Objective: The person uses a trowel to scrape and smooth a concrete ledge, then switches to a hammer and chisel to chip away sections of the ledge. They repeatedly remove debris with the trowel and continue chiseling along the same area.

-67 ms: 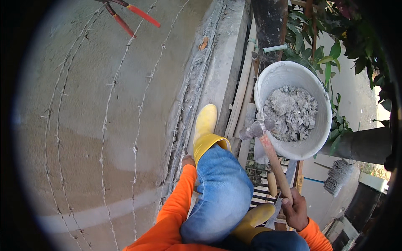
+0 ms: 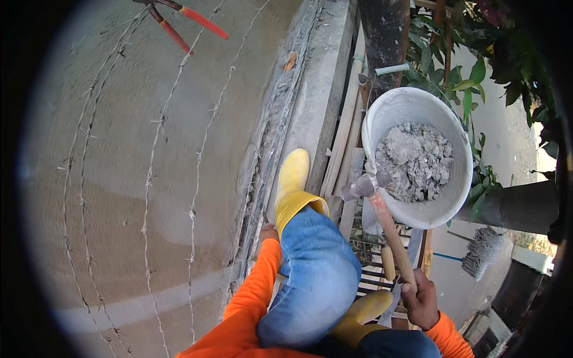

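A broad grey-brown concrete surface (image 2: 119, 149) spreads leftward from the left hand (image 2: 270, 230), crossed by strands of twisted barbed wire (image 2: 192, 213). Ahead of that hand runs a rough grey concrete ledge (image 2: 319, 89). Ahead of the right hand (image 2: 422, 301) stands a round whitish bucket (image 2: 412, 100) holding crumbled grey rubble (image 2: 415, 158). One yellow rubber boot (image 2: 293, 173) is just beside the left hand; its mate (image 2: 369, 305) is left of the right hand. A shaggy grey brush head (image 2: 482, 253) lies ahead and right of the right hand. The right hand is closed around the lower end of a wooden-handled hammer (image 2: 391, 231), its grey metal head farther forward, overlapping the bucket's near-left rim in view. Red-handled cutters (image 2: 204, 22) are far ahead and left of the left hand, whose fingers are partly hidden; I cannot tell whether it holds anything.
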`<state>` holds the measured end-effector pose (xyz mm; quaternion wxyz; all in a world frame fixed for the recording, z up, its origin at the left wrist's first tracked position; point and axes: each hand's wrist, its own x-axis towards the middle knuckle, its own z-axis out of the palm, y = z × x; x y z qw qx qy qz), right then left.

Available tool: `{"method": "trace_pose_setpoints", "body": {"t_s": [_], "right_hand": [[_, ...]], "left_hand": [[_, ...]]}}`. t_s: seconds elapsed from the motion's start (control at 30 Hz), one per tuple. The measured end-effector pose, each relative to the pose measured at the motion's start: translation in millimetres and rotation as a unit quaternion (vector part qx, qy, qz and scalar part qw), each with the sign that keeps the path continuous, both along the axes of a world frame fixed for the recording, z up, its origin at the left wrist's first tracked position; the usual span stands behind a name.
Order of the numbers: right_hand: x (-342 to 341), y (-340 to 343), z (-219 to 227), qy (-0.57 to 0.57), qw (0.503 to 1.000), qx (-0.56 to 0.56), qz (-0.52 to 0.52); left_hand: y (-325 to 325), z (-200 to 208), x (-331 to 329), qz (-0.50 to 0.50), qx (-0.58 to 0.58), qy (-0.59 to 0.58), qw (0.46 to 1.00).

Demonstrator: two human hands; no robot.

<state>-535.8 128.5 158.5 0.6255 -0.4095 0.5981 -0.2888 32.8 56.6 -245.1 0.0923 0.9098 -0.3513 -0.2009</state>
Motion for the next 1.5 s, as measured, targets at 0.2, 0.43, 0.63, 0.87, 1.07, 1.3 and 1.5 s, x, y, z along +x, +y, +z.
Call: {"method": "trace_pose_setpoints", "body": {"t_s": [0.2,0.43,0.63,0.87,1.07,1.3,1.5], "right_hand": [[3,7,-12,-0.016,1.000,0.024,-0.005],[1,8,-19,-0.005,1.000,0.024,0.002],[-1,11,-22,-0.008,1.000,0.014,0.005],[2,6,-12,0.004,1.000,0.004,0.005],[13,-21,7,-0.019,0.999,-0.036,0.022],[44,-66,43,-0.075,0.993,-0.042,0.077],[114,-85,19,-0.025,0.999,0.011,-0.017]], "left_hand": [[-4,-53,37,-0.168,0.082,-0.116,0.976],[7,-51,32,-0.016,-0.029,-0.014,0.999],[-3,-32,30,0.020,-0.085,0.044,0.995],[37,134,-40,-0.119,-0.154,0.104,0.975],[-80,365,-117,-0.004,-0.088,0.427,0.900],[-314,438,-156,-0.087,-0.253,0.601,0.753],[-471,374,-180,-0.309,-0.403,0.260,0.821]]}}
